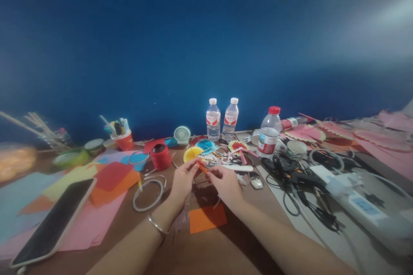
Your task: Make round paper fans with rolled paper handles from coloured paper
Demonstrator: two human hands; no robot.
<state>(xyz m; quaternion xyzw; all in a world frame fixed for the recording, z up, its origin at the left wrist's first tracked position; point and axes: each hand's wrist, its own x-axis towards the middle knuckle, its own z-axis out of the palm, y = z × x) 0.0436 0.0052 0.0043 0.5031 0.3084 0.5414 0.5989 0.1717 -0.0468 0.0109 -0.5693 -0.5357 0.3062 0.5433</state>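
Between my two hands is a narrow folded strip of orange paper point(202, 167), held above the middle of the table. My left hand point(184, 179) pinches its left end, and my right hand point(226, 184) grips the other end. A flat orange paper piece point(208, 218) lies on the table below my hands. Just behind my fingers sit a yellow pleated paper fan point(192, 153), a blue pleated paper piece point(207, 146) and a red-and-yellow pleated one point(238, 146). A white-handled tool point(237, 168) lies beyond my right hand.
At left, a phone point(56, 219) lies on coloured paper sheets point(112, 176). Red tape point(161, 157), a small fan point(182, 135) and a pen cup point(124, 139) stand behind. Bottles point(213, 120) line the back. At right are a red-capped bottle point(269, 133), cables and a power strip point(358, 202).
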